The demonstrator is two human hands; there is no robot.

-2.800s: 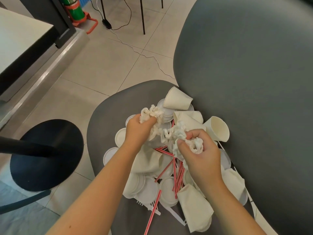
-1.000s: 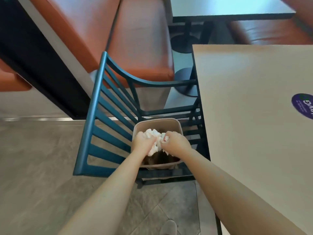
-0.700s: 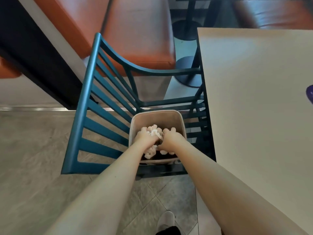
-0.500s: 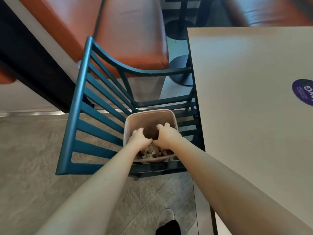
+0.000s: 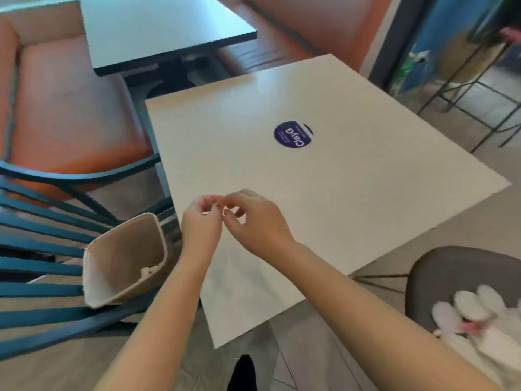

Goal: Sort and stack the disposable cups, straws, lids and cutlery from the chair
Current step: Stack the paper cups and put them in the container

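From the head camera, both bare hands hover over the near left part of a pale, smooth rectangular table (image 5: pixel 352 198). The left hand (image 5: pixel 200 224) and the right hand (image 5: pixel 253 224) meet at the fingertips, fingers curled loosely inward; the frame is blurred by motion, so I cannot tell whether anything small is pinched between them. Nothing large is held. Both forearms are bare and reach in from the near edge.

On the table's far half sits a round purple sticker (image 5: pixel 293 134) with white lettering, flat against the matte top.

To the left of the hands, a beige plastic bin (image 5: pixel 124 258) with rounded corners and a squarish mouth stands tilted in view, tucked against the slatted back of a teal metal chair (image 5: pixel 42 246). A bit of crumpled pale material shows at the bottom of the bin near its right wall.

At the near right, a grey chair (image 5: pixel 439 266) with a rounded, smooth seat carries the task's things: a heap of white disposable lids and cups (image 5: pixel 473 309), seen as soft round white shapes, with a streak of red among them (image 5: pixel 476 325) that is too blurred to identify. The heap lies well apart from both hands.

Far left is an orange padded bench seat (image 5: pixel 70 108), and beyond it a second dark-edged table (image 5: pixel 158 32) with a glossy top. The floor is grey tile.
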